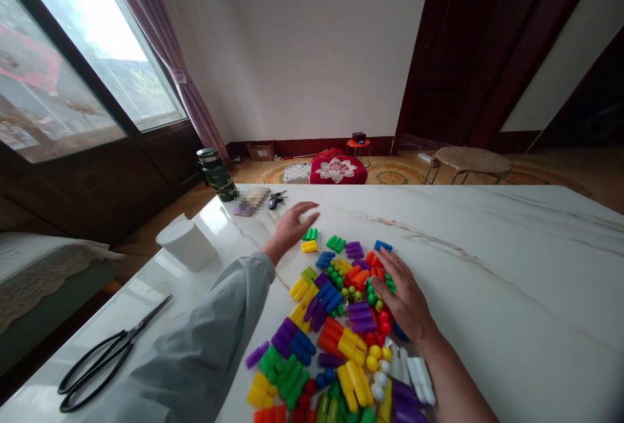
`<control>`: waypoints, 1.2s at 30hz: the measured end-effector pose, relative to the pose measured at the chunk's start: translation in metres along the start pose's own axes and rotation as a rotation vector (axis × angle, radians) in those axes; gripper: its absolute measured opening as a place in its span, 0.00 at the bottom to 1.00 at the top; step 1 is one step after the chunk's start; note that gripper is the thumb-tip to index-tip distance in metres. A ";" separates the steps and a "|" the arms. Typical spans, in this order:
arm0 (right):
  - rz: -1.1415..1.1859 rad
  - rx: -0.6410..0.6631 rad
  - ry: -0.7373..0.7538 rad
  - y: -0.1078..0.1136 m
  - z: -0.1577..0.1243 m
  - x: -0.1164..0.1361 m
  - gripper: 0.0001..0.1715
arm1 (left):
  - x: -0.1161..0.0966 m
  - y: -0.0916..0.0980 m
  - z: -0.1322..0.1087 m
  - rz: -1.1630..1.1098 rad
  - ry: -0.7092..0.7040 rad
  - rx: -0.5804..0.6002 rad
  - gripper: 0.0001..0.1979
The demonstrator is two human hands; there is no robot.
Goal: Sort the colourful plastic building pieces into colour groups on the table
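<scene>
My left hand (294, 225) is above the far left side of a spread of colourful plastic toy pieces, its fingers and thumb apart with nothing between them. Close below it lie a green piece (310, 234) and a yellow piece (309, 247). On the right of the spread, my right hand (407, 296) rests palm down, fingers stretched over red pieces and green ones (390, 284). Its palm hides some pieces. Nearer me are several rounded, finger-shaped blocks, such as a yellow block (354, 385), a purple block (361, 316) and a white block (420, 379).
The white marble-look table (487, 267) bears black-handled scissors (127, 335) and a white paper roll (188, 244) at left. Farther back stand a camouflage flask (217, 176), a blurred flat item (252, 202) and keys (277, 199). A round stool (470, 160) is beyond the table.
</scene>
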State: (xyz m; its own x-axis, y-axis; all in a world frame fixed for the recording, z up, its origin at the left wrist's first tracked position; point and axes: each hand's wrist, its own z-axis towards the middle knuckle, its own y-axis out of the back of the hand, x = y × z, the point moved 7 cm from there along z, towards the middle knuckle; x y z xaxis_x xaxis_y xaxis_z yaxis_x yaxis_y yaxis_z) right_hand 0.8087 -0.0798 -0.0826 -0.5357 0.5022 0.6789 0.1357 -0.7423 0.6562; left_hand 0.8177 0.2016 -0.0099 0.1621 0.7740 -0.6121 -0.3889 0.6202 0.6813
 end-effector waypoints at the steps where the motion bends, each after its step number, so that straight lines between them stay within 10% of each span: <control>1: 0.005 -0.001 -0.003 0.000 0.000 0.000 0.34 | 0.025 0.018 0.000 0.059 0.093 -0.088 0.25; 6: -0.017 -0.001 -0.003 0.000 0.001 0.002 0.34 | 0.088 0.013 -0.012 -0.076 0.269 0.025 0.31; 12: -0.030 0.002 -0.002 0.001 0.000 0.004 0.34 | 0.010 -0.056 -0.017 -0.320 0.045 0.323 0.31; 18: 0.024 -0.080 0.002 0.010 0.004 0.006 0.33 | -0.027 -0.083 -0.029 -0.464 0.088 0.520 0.31; 22: 0.103 -0.114 -0.020 0.016 0.005 0.007 0.31 | -0.035 -0.083 -0.039 -0.454 0.167 0.539 0.31; 25: 0.204 -0.150 -0.059 0.019 0.002 0.003 0.32 | -0.046 -0.048 -0.053 -0.375 0.170 0.421 0.31; 31: 0.726 -0.467 -0.337 0.030 -0.011 -0.040 0.40 | -0.059 0.067 -0.192 -0.083 0.248 0.246 0.34; 36: 0.952 -0.406 -0.416 0.038 -0.043 -0.051 0.37 | -0.064 0.069 -0.350 0.149 0.296 0.240 0.57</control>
State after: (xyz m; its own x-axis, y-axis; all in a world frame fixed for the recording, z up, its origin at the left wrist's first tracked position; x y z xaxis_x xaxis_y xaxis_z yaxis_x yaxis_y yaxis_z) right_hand 0.8053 -0.1527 -0.1071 -0.0267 -0.2958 0.9549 0.0189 -0.9552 -0.2954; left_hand 0.4626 0.1503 -0.0639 -0.1616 0.8093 -0.5647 -0.1603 0.5431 0.8242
